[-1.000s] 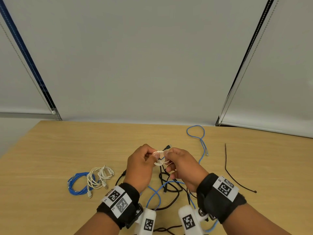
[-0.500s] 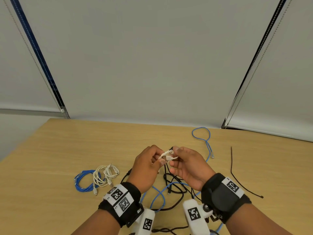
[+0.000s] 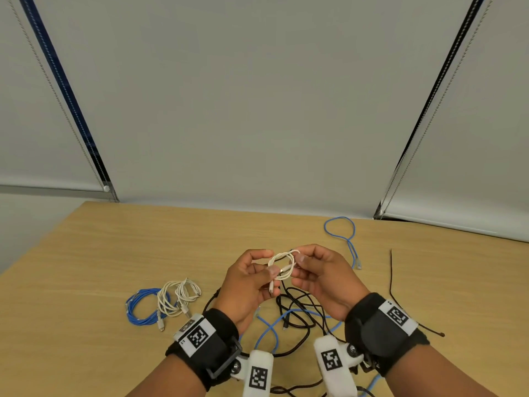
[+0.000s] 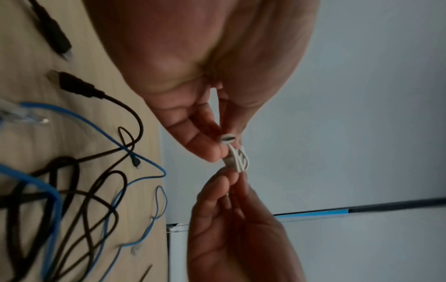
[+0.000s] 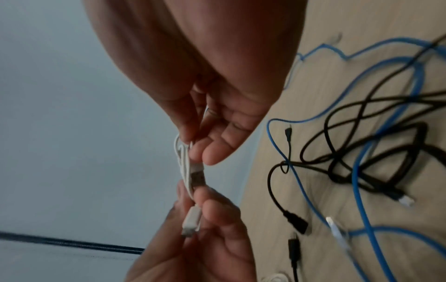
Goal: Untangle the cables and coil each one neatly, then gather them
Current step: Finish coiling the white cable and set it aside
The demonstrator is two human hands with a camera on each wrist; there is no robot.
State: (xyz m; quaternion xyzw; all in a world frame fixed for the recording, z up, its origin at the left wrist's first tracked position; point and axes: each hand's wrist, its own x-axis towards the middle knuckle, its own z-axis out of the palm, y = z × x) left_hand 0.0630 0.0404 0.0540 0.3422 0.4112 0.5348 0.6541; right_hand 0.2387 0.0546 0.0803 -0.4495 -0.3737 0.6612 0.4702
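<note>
On the light wooden table (image 3: 100, 253), furthest left, a coiled blue cable (image 3: 140, 308) lies flat, touching two coiled white cables (image 3: 177, 296) just to its right. Next comes the left hand (image 3: 246, 285), raised above the table, its thumb and fingertips (image 4: 205, 147) closed in a pinch on the left side of a small coil of thin white cable with white plugs (image 3: 283, 266); one white plug hangs down past those fingers, and the remaining fingers curl loosely inward. The coil sits between the two hands, its loops standing roughly upright and spanning the gap from one pinch to the other. The right hand (image 3: 323, 277) pinches the coil's right side between thumb and forefinger (image 5: 212, 152), the other fingers loosely curled beside them and holding nothing else. Beneath and just in front of both hands, a tangle of loose black cables (image 3: 297, 313) lies on the table, crossed by a long loose blue cable (image 3: 269, 330) that runs away to the right and ends in a loop (image 3: 340, 230) near the far edge. Furthest right, well apart from the tangle, a thin black cable tie (image 3: 392, 279) lies stretched out on the wood.
</note>
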